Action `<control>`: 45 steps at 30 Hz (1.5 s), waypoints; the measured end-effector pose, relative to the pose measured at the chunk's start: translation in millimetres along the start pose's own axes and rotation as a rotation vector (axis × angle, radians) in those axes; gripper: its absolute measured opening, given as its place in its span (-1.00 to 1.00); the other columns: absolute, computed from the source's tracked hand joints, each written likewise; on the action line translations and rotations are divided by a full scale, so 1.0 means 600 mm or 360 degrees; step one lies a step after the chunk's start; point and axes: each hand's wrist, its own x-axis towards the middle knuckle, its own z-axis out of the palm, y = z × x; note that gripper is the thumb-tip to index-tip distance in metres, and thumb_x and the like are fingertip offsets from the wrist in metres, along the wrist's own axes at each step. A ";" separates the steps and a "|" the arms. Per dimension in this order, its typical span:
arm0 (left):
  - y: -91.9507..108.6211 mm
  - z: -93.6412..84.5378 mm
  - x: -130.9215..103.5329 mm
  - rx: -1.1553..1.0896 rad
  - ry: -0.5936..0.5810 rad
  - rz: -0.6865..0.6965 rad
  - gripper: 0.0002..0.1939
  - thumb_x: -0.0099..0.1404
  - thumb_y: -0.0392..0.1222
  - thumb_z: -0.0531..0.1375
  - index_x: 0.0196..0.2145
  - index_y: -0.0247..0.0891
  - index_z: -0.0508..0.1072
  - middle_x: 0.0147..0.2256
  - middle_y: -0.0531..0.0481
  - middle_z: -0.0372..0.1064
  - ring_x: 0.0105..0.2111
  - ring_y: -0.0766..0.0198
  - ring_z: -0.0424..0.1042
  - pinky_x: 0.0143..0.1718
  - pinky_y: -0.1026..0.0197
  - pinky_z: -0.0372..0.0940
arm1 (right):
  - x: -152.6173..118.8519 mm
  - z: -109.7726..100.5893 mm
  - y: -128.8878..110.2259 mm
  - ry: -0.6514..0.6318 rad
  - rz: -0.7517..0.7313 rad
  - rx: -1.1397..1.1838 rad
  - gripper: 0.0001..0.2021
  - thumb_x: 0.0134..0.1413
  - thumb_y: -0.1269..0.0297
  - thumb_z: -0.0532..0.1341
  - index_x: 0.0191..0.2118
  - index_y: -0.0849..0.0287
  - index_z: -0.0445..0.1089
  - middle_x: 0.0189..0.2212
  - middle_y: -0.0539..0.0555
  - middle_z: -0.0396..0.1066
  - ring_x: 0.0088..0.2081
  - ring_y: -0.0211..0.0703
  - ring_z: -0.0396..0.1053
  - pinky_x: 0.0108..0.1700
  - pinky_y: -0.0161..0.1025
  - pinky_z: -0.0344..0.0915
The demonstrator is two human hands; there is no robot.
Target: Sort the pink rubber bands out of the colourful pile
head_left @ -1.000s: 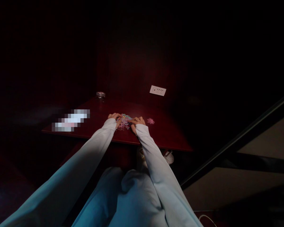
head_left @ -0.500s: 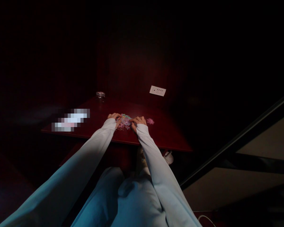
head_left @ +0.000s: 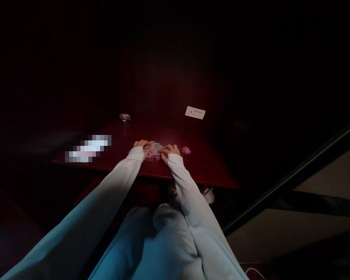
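Observation:
A loose pile of small pastel elastic bands (head_left: pixel 154 151), mostly pink and lilac with some green and yellow, lies on the dark red table (head_left: pixel 128 136). My left hand (head_left: pixel 140 146) rests at the pile's left edge, its fingers curved over it and the thumb apart from them. From the right, my right hand (head_left: pixel 169 150) touches the pile with its fingers stretched leftward, the thumb lower down. No band shows clearly held in either hand. A smaller cluster of pink bands (head_left: pixel 186 150) lies just right of my right hand.
A clear lidded jar (head_left: pixel 125 118) stands at the table's back left. A bright blurred-out item (head_left: pixel 89 149) lies on the left side. On the wall behind is a white socket plate (head_left: pixel 195 112). A shoe (head_left: pixel 209 195) shows below the table's front edge.
The view has shifted very slightly. Both hands stay at the pile, with only small finger movements; the right fingers sit marginally differently against the bands.

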 end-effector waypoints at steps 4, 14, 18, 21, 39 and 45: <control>0.000 0.000 0.000 0.0000 -0.0009 0.0002 -0.83 0.18 -0.25 0.17 -0.26 -0.16 0.51 -0.16 -0.06 0.47 -0.12 0.05 0.32 0.03 0.06 0.25 | -0.004 -0.004 -0.005 -0.0023 -0.0054 -0.0021 -0.66 0.29 0.28 0.13 0.09 -0.05 0.52 0.02 0.06 0.38 0.03 -0.04 0.12 0.09 -0.15 0.12; -0.003 0.001 0.001 -0.0013 -0.0010 0.0005 -0.82 0.16 -0.24 0.17 -0.27 -0.16 0.51 -0.14 -0.07 0.47 -0.13 0.05 0.33 0.04 0.04 0.25 | -0.008 -0.014 -0.010 -0.0061 -0.0120 0.0004 -0.60 0.29 0.32 0.10 0.15 -0.11 0.47 0.05 0.05 0.38 0.03 -0.03 0.12 0.10 -0.14 0.12; -0.003 0.004 0.000 -0.0026 0.0033 0.0024 -0.82 0.15 -0.25 0.16 -0.28 -0.14 0.51 -0.17 -0.05 0.48 -0.15 0.06 0.34 0.03 0.04 0.25 | -0.007 -0.010 -0.008 -0.0066 -0.0150 0.0020 -0.60 0.29 0.35 0.09 0.11 -0.14 0.50 0.04 0.04 0.39 0.04 -0.03 0.12 0.11 -0.14 0.11; -0.003 0.004 0.000 -0.0017 0.0053 0.0022 -0.83 0.15 -0.25 0.16 -0.29 -0.14 0.51 -0.17 -0.04 0.48 -0.15 0.06 0.34 0.03 0.06 0.26 | -0.006 -0.008 -0.005 -0.0045 -0.0188 0.0046 -0.61 0.29 0.38 0.08 0.08 -0.13 0.52 0.02 0.02 0.40 0.03 -0.05 0.12 0.11 -0.16 0.10; 0.003 0.001 -0.002 -0.0003 0.0029 0.0023 -0.80 0.19 -0.26 0.14 -0.26 -0.16 0.53 -0.13 -0.07 0.48 -0.12 0.04 0.33 0.03 0.04 0.25 | 0.007 0.003 -0.014 0.0020 -0.0015 -0.0017 -0.75 0.22 0.12 0.27 -0.02 -0.03 0.55 -0.01 0.07 0.42 0.02 0.00 0.14 0.06 -0.12 0.11; 0.004 -0.008 0.001 0.0008 -0.0052 0.0016 -0.79 0.18 -0.25 0.15 -0.25 -0.17 0.54 -0.13 -0.09 0.47 -0.11 0.04 0.33 0.04 0.03 0.25 | 0.010 0.010 -0.021 -0.0029 -0.0042 0.0021 -0.69 0.19 0.23 0.25 0.05 -0.07 0.52 0.04 0.04 0.40 0.04 0.00 0.13 0.10 -0.12 0.12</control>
